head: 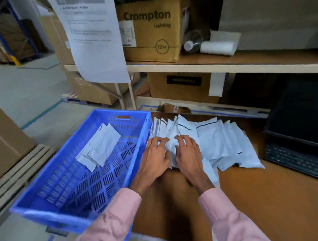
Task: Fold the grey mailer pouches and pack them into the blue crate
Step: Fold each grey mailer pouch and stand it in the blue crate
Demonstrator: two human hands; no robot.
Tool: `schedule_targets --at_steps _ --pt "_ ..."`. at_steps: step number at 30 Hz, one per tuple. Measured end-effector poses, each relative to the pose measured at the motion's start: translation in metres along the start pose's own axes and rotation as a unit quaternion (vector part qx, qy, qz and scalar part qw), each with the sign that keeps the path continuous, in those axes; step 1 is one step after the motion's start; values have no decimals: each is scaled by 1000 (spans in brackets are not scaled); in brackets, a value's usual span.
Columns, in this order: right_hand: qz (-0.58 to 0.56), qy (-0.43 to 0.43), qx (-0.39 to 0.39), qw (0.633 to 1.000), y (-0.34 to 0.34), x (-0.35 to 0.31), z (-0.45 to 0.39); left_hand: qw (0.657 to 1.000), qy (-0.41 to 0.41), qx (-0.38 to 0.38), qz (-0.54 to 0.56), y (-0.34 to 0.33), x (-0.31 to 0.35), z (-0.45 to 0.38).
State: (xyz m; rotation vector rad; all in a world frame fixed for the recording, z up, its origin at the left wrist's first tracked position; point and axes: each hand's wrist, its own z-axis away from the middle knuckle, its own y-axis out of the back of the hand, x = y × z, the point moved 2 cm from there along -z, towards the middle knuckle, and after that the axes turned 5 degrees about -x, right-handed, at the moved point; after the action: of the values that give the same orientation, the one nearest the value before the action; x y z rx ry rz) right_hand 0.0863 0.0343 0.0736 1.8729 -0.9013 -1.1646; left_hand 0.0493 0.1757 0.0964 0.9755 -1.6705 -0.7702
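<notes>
grey mailer pouch [171, 144], the one being worked, lies at the near left edge of the loose pile of grey pouches [224, 142] on the brown table [260, 196], just beside the right wall of the blue crate [135, 155]. both hands rest on it. the left hand [154, 156] lies with fingers spread and fairly straight, pressing the pouch's left part down. the right hand [187, 153] sits beside it with fingers bent at the knuckles over the pouch; motion blur prevents telling whether it pinches an edge or only presses.

judged step: creasing or gathering one pouch before folding. procedure for a clean result:
- isolate a single pouch; neighbouring ones overlap it and thin film tends to cling and slip.
- hold one half flat with the left hand while the right brings the free edge over.
- align edges before pressing, then sweep along the fold to push trapped air out.
- keep the fold pinched during transfer, since the film is likely to spring open.

two folded pouches [97, 147] already lie on the crate floor towards its far side, overlapping. place the next one flat beside or on them.

beyond the table stand a shelf [228, 66] with a cardboard box [148, 28] and a hanging printed sheet [92, 37].
</notes>
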Motion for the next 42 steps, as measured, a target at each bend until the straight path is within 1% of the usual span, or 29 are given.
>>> schedule_targets --at_steps 3,5,7,10,13,17,21,25,28,32,34,35,36,38,40,42 --pt "0 -12 -38 999 0 30 24 999 29 -43 5 -35 23 12" --pt "2 -25 -55 998 -2 46 40 995 65 -70 4 -54 33 19" --pt "2 -35 -61 998 -6 60 51 991 105 -78 4 -70 40 24" --pt "-1 -54 -88 995 -10 77 65 983 167 -59 38 -89 46 30" --pt "-18 -71 -86 994 -8 86 78 971 218 -53 86 -99 47 29" --pt "-11 -64 -102 993 -11 87 77 949 251 -24 188 -106 42 20" --pt "-24 -74 -112 991 -14 81 77 922 276 22 272 -107 42 18" --pt "-23 -59 -96 993 -15 80 82 886 291 23 359 -101 46 17" --pt "-27 -37 -84 995 -14 72 87 850 285 39 441 -88 47 22" --pt "-69 -37 11 997 -4 50 94 808 250 40 532 -53 63 34" --pt "-113 -46 59 991 7 38 94 780 230 33 580 -37 68 36" --pt "-137 -50 90 985 14 32 93 774 211 33 596 -30 69 36" --pt "-160 -57 125 978 22 27 92 775 187 30 603 -25 69 36" --pt "-205 -98 179 957 38 21 91 795 139 16 591 -20 67 37" --pt "-272 -150 186 932 53 21 94 832 97 22 546 -19 64 40" --pt "-360 -177 180 898 66 29 101 891 44 40 451 -23 59 42"
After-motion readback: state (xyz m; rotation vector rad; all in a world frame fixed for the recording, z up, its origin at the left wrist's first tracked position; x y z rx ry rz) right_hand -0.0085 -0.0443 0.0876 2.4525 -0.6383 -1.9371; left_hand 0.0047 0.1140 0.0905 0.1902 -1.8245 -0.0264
